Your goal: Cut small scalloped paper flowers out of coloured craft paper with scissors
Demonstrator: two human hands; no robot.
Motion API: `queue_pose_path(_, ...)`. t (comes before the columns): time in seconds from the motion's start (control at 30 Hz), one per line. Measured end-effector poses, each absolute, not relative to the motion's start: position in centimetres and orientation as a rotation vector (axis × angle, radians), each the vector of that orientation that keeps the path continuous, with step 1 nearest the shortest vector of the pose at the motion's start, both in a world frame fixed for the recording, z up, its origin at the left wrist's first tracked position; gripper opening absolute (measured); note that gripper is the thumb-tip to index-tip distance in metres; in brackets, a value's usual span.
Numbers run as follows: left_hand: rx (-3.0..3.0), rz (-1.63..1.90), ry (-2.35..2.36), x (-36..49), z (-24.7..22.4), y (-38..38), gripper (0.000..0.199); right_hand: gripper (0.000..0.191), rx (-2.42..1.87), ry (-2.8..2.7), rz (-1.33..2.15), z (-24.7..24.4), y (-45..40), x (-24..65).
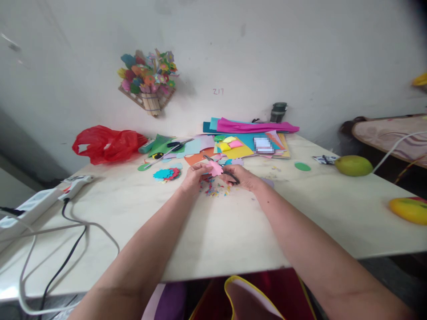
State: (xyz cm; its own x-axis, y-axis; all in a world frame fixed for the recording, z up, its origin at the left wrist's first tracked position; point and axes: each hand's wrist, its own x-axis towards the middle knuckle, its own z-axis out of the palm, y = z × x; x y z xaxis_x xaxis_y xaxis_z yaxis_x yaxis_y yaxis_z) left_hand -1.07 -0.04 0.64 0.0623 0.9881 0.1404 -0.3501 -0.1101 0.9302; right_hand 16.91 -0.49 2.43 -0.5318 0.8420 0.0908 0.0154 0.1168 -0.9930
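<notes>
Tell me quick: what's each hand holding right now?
Left hand: closed, holding the pink paper piece by its edge.
Right hand: closed, holding the dark-handled scissors.

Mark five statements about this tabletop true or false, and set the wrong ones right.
1. The left hand holds a pink paper piece. True.
2. The right hand holds a glue stick. False: the right hand holds scissors.
3. Small paper scraps lie on the table around and below the hands. True.
4. The red plastic bag lies to the right of both hands. False: the red plastic bag lies to their left, near the wall.
5. A green oval lies to the left of the green fruit. True.
</notes>
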Motion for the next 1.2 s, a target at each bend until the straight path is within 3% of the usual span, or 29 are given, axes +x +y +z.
queue_pose_path(1.2, 1.038, 1.454, 0.878, -1.2, 0.8, 0.1, 0.026, 0.031, -0.941, -1.548, 1.511, 1.7, 0.4, 17.8)
